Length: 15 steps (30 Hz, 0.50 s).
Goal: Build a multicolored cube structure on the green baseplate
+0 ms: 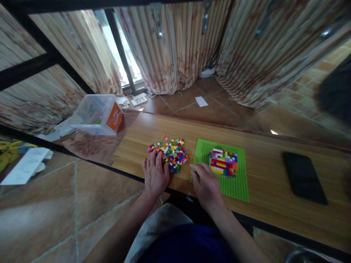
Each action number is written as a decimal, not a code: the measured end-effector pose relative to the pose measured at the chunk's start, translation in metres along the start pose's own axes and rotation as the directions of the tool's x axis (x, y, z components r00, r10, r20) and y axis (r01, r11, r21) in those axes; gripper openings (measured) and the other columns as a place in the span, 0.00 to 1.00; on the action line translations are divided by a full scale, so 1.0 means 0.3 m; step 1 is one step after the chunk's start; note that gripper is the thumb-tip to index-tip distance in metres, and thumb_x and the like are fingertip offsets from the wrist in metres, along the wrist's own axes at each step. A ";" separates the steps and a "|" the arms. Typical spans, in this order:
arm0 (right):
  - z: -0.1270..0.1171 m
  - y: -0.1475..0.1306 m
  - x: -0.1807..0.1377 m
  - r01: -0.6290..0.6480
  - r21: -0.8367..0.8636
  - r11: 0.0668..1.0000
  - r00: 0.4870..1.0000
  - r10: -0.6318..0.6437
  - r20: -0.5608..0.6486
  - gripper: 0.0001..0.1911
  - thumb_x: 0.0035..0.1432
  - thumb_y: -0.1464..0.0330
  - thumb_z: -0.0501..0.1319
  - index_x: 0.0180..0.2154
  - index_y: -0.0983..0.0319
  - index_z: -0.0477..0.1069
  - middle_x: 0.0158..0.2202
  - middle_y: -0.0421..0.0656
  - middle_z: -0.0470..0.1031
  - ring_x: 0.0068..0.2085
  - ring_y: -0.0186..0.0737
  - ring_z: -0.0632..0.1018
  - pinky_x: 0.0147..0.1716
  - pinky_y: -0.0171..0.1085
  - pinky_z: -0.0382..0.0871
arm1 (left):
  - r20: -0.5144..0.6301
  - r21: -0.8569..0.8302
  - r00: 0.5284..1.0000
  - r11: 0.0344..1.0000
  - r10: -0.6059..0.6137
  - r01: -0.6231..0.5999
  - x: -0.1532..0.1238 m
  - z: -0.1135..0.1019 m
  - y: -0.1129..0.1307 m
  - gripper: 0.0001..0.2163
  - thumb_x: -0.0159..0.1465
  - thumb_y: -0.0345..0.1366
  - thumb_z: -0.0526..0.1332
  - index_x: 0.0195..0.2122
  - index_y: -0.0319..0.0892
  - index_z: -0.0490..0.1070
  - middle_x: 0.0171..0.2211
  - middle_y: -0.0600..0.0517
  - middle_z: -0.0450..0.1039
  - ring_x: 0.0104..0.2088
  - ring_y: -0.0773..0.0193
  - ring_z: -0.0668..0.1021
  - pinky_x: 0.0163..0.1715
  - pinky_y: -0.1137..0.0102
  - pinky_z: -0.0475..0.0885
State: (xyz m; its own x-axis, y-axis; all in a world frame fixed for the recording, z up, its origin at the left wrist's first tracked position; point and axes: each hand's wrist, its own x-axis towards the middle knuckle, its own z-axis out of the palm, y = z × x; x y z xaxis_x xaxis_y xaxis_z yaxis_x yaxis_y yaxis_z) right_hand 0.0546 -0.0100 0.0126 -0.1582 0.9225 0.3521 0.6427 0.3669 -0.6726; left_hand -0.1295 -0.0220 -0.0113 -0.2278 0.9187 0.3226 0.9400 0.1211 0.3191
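Observation:
A loose pile of small colourful toy bricks [175, 153] lies on the wooden table. My left hand [156, 173] rests at the pile's near left edge, fingers stretched out and touching some bricks. To the right is a green studded baseplate [236, 191] bearing a low block built of many-coloured bricks [223, 162]. My right hand [205, 180] is over the baseplate's left edge, just beside the built block. Its thumb and fingers are curled together in a pinch; whatever lies between them is too small or hidden to make out.
A dark tablet-like slab [304, 177] lies on the table [263, 160] at the right. Beyond the left end stands a clear plastic bin [93, 113] with an orange label. Papers [201, 101] lie on the tiled floor, and curtains [175, 47] hang behind.

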 end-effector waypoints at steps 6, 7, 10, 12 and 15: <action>0.079 0.032 0.096 0.023 -0.088 0.996 0.997 -0.017 0.075 0.17 0.62 0.74 0.50 0.46 0.61 0.75 0.40 0.49 0.76 0.43 0.46 0.75 0.47 0.45 0.70 | 0.013 0.014 1.000 1.000 0.005 -0.005 0.000 -0.004 -0.002 0.23 0.68 0.41 0.54 0.62 0.38 0.63 0.64 0.37 0.63 0.63 0.47 0.65 0.62 0.50 0.57; 0.084 0.034 0.107 0.024 -0.091 0.996 0.996 -0.015 0.091 0.17 0.62 0.75 0.50 0.46 0.61 0.74 0.40 0.49 0.75 0.43 0.46 0.75 0.47 0.44 0.70 | 0.016 0.017 1.000 1.000 0.003 -0.004 0.000 -0.005 -0.002 0.23 0.68 0.41 0.53 0.62 0.38 0.63 0.64 0.37 0.62 0.63 0.47 0.65 0.62 0.50 0.57; 0.093 0.036 0.131 0.020 -0.104 0.994 0.991 -0.006 0.131 0.17 0.61 0.76 0.51 0.46 0.60 0.74 0.41 0.49 0.76 0.44 0.46 0.74 0.48 0.43 0.69 | 0.021 0.022 1.000 1.000 0.008 -0.008 -0.001 -0.007 -0.001 0.23 0.69 0.41 0.53 0.62 0.38 0.63 0.65 0.37 0.62 0.64 0.47 0.65 0.62 0.50 0.56; 0.098 0.039 0.138 0.016 -0.111 0.994 0.988 0.001 0.155 0.17 0.60 0.76 0.51 0.46 0.61 0.74 0.41 0.49 0.76 0.44 0.46 0.74 0.48 0.43 0.68 | 0.021 0.022 1.000 1.000 0.008 -0.008 -0.001 -0.008 0.001 0.22 0.69 0.41 0.53 0.62 0.38 0.63 0.65 0.37 0.62 0.64 0.47 0.65 0.62 0.51 0.56; 0.104 0.047 0.140 0.022 -0.106 0.994 0.984 -0.003 0.178 0.17 0.61 0.76 0.51 0.45 0.62 0.75 0.40 0.49 0.76 0.43 0.45 0.75 0.47 0.42 0.68 | 0.019 0.026 1.000 1.000 0.001 -0.001 0.000 -0.009 0.004 0.22 0.69 0.41 0.53 0.62 0.38 0.64 0.64 0.38 0.63 0.63 0.47 0.66 0.62 0.50 0.56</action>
State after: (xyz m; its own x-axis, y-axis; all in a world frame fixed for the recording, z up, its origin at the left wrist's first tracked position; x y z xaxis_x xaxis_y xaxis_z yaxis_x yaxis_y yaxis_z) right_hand 0.0338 0.0376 -0.0023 -0.2907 0.9281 0.2328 0.7151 0.3724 -0.5916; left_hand -0.1291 -0.0229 -0.0084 -0.2224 0.9258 0.3058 0.9465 0.1298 0.2954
